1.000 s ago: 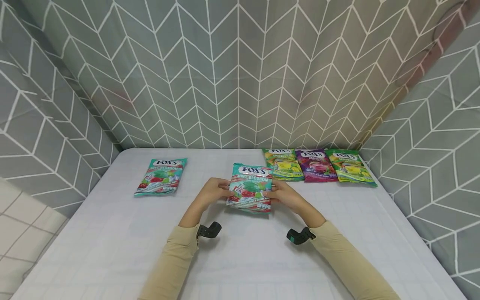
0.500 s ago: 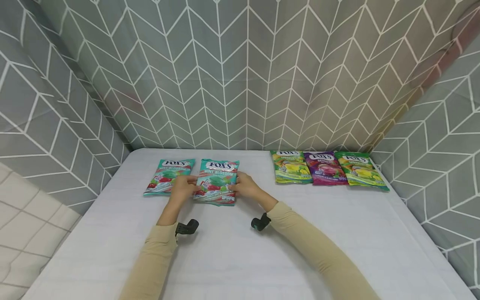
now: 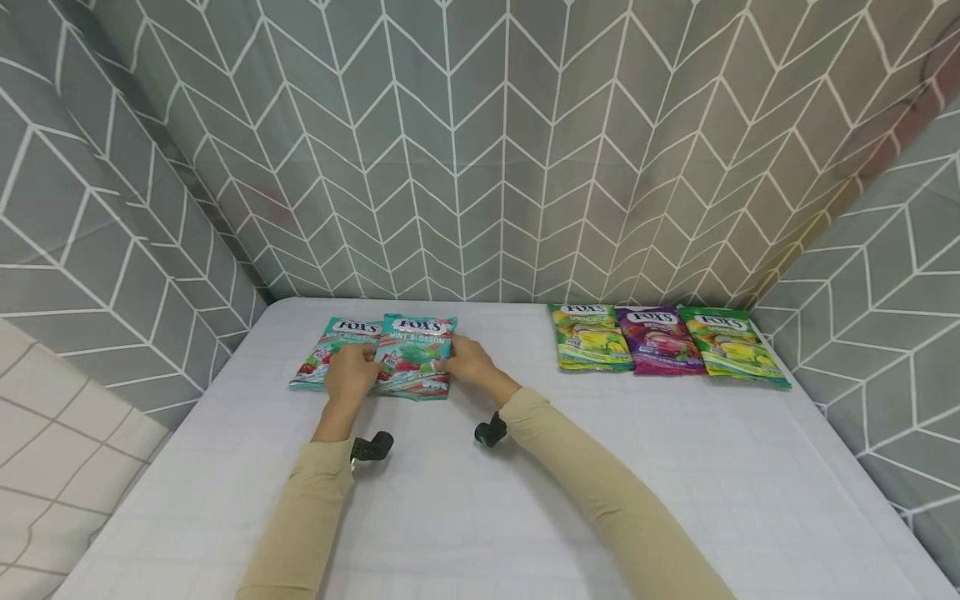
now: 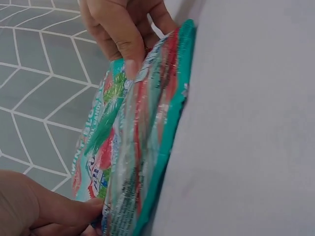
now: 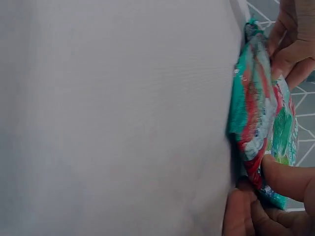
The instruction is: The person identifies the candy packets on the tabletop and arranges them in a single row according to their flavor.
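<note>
Grey curtains with white chevrons back a white table. Toward its far edge, left of centre, is the held mint bag, face up with its top edge away from the person; whether it rests fully on the cloth I cannot tell. The left hand pinches its left edge. The right hand grips the opposite edge, thumb on top and fingers underneath. Just beside it, partly behind the left hand, lies a second mint bag. Well apart to the right, three more bags lie in a row: yellow-green, purple, green-and-yellow. Tan sleeves cover both forearms.
</note>
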Available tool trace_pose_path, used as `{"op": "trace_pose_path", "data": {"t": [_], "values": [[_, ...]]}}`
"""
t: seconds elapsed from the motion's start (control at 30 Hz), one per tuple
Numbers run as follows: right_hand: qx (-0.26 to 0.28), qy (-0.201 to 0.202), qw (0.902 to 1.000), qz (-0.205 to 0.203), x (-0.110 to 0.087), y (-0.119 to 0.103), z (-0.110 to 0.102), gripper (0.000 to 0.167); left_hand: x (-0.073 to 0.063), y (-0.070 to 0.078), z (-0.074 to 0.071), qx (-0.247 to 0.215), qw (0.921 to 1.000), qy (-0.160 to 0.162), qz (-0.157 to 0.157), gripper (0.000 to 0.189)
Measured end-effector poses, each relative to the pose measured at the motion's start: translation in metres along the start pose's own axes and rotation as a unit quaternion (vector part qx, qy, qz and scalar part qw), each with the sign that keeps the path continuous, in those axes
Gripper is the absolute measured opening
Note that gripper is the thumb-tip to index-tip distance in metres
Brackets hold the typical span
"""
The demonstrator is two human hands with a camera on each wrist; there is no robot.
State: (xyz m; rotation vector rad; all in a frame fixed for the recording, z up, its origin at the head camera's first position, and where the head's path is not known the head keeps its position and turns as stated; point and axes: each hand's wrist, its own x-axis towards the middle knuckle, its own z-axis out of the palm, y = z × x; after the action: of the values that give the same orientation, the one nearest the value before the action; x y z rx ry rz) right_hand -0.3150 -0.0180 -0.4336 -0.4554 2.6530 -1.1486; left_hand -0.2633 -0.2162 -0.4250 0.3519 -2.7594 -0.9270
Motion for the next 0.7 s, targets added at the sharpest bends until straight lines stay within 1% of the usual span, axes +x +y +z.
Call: {"op": "trace_pose_path", "data": {"t": [0.1, 0.23, 0.3, 0.4, 0.47, 0.5, 0.6, 0.7], "values": [[-0.019, 0.003, 0.9998, 0.009, 0.003, 0.001, 0.002, 0.039, 0.001, -0.001, 0.002, 0.006, 1.0000, 0.003, 0.002, 0.036], [-0.036, 0.007, 0.9993, 0.004, 0.004, 0.000, 0.005, 0.042, 0.001, -0.004, 0.005, -0.010, 0.9999, -0.002, 0.001, 0.036], [-0.047, 0.008, 0.9989, 0.000, 0.004, -0.001, 0.005, 0.053, 0.001, -0.005, 0.006, -0.016, 0.9999, 0.000, 0.002, 0.038], [-0.054, 0.007, 0.9985, 0.002, 0.004, -0.002, 0.006, 0.072, 0.001, -0.005, 0.007, -0.018, 0.9997, 0.003, 0.013, 0.044], [-0.049, 0.009, 0.9987, 0.006, 0.004, -0.002, 0.007, 0.082, 0.002, -0.004, 0.008, -0.012, 0.9996, 0.004, 0.024, 0.049], [-0.045, 0.010, 0.9989, 0.006, 0.005, -0.001, 0.007, 0.084, 0.002, -0.004, 0.009, -0.009, 0.9996, 0.002, 0.028, 0.052], [-0.036, 0.008, 0.9993, -0.001, 0.007, 0.000, 0.006, 0.081, 0.002, -0.002, 0.011, 0.000, 0.9996, -0.010, 0.027, 0.053], [-0.055, -0.008, 0.9985, -0.003, 0.008, 0.000, 0.004, 0.074, 0.002, 0.002, 0.011, 0.007, 0.9994, -0.028, 0.020, 0.052]]}}
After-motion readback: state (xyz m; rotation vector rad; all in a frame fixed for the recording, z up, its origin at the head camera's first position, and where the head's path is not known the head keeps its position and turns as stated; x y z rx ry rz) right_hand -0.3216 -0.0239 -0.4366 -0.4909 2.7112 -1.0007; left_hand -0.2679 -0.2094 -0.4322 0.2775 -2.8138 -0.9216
